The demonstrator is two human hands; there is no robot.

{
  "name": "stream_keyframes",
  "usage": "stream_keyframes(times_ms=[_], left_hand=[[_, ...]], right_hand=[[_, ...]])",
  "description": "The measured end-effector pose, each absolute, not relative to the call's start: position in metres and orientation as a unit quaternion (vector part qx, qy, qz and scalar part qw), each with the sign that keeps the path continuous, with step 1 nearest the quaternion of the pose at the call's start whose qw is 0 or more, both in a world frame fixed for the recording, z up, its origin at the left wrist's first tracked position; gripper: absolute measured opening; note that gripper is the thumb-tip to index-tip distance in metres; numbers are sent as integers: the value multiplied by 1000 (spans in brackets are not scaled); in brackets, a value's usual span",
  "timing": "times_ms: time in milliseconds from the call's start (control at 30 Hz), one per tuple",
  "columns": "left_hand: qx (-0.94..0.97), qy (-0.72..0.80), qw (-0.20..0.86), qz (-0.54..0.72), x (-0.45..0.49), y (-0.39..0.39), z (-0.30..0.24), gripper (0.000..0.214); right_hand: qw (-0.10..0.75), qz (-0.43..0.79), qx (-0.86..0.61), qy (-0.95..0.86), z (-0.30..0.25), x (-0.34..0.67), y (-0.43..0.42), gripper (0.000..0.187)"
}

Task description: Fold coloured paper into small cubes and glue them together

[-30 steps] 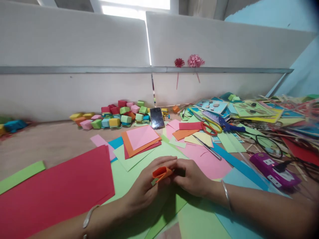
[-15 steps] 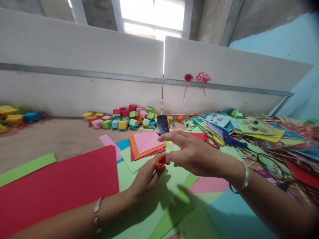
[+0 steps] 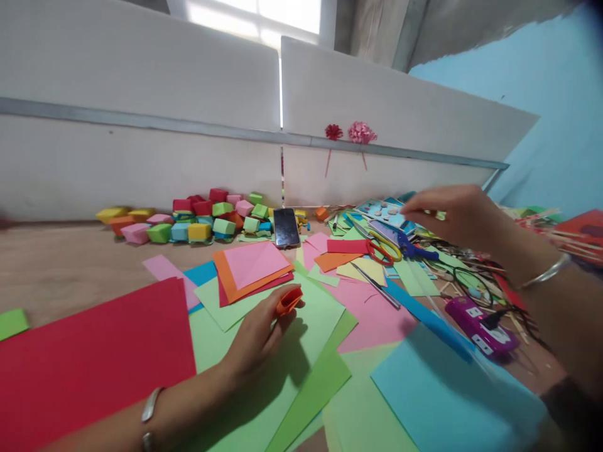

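My left hand (image 3: pixel 259 333) is closed around a small folded orange paper piece (image 3: pixel 289 302), a hollow loop pinched between thumb and fingers. It hovers over a light green paper sheet (image 3: pixel 320 307). My right hand (image 3: pixel 452 216) is raised at the right above the cluttered side of the table, its fingers stretched leftward and parted, with nothing visible in them. Below and left of it lie scissors with red and yellow handles (image 3: pixel 385 251) and a blue-handled tool (image 3: pixel 414 246). A slim pointed metal tool (image 3: pixel 377 286) rests on the papers between the hands.
Folded paper cubes (image 3: pixel 200 231) are heaped along the white board. A phone (image 3: pixel 286 227) leans there. Large red paper (image 3: pixel 98 358) lies left, blue paper (image 3: pixel 447 383) at front right. A purple power strip (image 3: pixel 483 326) with a black plug, cords and thin sticks crowd the right.
My right hand has left the orange paper piece and swung right and up. The left hand keeps hold of it. The view has turned right, uncovering the pointed tool and power strip.
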State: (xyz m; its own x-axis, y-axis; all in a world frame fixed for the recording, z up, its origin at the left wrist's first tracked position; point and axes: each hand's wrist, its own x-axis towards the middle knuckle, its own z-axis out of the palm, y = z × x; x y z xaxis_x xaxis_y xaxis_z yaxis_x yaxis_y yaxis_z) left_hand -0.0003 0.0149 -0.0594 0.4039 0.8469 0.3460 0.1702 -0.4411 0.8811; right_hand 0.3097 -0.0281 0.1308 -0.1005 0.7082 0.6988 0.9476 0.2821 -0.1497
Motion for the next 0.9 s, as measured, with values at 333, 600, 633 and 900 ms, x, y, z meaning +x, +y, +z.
stream_keyframes(times_ms=[333,600,633,900], left_hand=[[757,331,355,438,-5,12,-51,21],[797,248,374,405,-8,12,-49,29],[797,242,376,406,-8,12,-49,31],[808,225,366,404,-11,15,-57,28]], right_hand=[[256,-67,-219,-939,62,186,-11,8],[302,-35,-182,-935,52,194,6,16],[308,-50,-173,-934,51,193,7,19],[307,-60,-159,-936,41,189,10,24]])
